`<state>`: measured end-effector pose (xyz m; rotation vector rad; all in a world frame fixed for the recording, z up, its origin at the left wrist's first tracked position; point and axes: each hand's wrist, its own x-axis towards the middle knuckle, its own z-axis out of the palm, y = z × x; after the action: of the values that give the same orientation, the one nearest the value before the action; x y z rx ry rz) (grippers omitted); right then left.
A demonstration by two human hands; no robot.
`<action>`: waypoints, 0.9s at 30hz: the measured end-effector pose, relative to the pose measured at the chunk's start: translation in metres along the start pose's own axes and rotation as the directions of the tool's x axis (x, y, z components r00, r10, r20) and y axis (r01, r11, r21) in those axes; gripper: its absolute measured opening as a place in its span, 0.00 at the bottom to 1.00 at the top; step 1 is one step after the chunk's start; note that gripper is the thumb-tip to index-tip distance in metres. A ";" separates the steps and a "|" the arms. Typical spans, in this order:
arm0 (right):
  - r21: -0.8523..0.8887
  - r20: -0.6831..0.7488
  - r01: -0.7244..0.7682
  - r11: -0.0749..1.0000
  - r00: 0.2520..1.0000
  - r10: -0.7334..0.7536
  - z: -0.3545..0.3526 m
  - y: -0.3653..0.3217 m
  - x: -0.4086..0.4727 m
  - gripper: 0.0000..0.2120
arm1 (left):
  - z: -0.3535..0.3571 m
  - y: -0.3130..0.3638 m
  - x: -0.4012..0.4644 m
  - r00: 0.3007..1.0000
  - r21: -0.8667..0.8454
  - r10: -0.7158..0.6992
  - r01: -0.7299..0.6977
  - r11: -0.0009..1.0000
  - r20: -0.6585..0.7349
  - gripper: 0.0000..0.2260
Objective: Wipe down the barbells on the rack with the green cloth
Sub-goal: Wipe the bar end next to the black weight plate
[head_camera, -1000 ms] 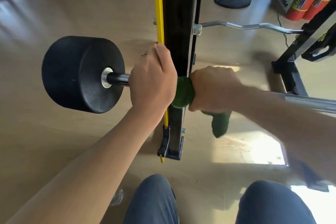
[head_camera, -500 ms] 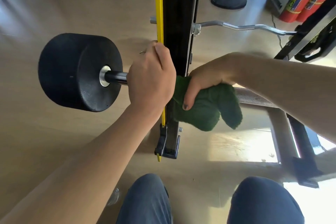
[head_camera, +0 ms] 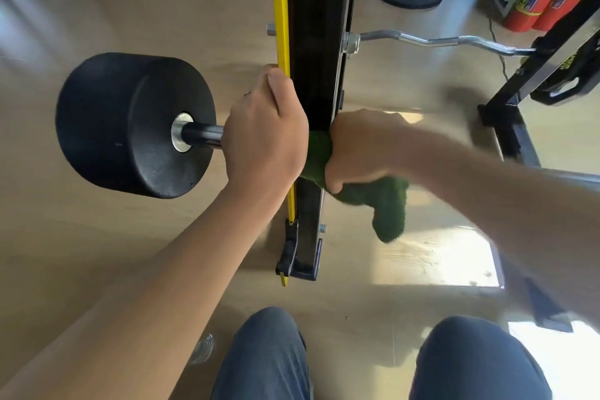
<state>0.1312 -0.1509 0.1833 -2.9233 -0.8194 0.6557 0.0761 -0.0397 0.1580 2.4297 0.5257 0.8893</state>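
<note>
The left hand (head_camera: 264, 136) has its grip clenched around the barbell (head_camera: 203, 136) beside its black weight (head_camera: 130, 123), left of the rack post (head_camera: 319, 42), while the right hand (head_camera: 360, 148) grips the green cloth (head_camera: 383, 201) just right of it.

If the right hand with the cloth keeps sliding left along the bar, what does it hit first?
Most likely the black rack upright: the right hand, gripping the green cloth, is already against it. The left hand lies just beyond.
</note>
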 end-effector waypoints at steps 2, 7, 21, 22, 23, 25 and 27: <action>0.235 0.499 -0.172 0.957 0.866 0.032 -0.027 0.005 0.011 0.15 | 0.000 -0.003 0.001 0.999 0.032 0.037 -0.036 0.999 -0.023 0.11; 0.350 0.743 -0.314 0.883 0.667 -0.057 -0.032 0.011 0.024 0.12 | 0.000 0.000 0.005 0.999 -0.046 -0.031 0.033 0.998 0.040 0.12; -0.290 -0.580 -0.089 0.953 0.808 -0.101 0.041 -0.010 -0.008 0.06 | -0.001 0.002 0.004 0.996 -0.083 -0.047 0.053 0.995 0.069 0.13; -0.231 -0.466 -0.022 0.973 0.880 -0.091 0.032 -0.010 -0.006 0.08 | -0.001 0.003 0.005 0.996 -0.086 -0.052 0.058 0.995 0.069 0.13; -0.171 -0.333 0.023 0.985 0.939 -0.080 0.020 -0.008 -0.003 0.09 | 0.000 0.002 0.005 0.996 -0.094 -0.055 0.062 0.994 0.068 0.14; -0.022 0.036 0.020 1.000 0.999 -0.020 -0.004 -0.003 0.008 0.13 | 0.001 0.000 0.004 0.997 -0.101 -0.037 0.043 0.994 0.061 0.14; 0.217 0.444 -0.122 0.969 0.896 0.013 -0.022 0.004 0.015 0.15 | 0.000 0.000 0.004 0.998 -0.084 -0.020 0.025 0.996 0.062 0.14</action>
<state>0.1531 -0.1450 0.1966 -2.6235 -0.6061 1.3544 0.0792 -0.0373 0.1603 2.3619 0.4822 0.8095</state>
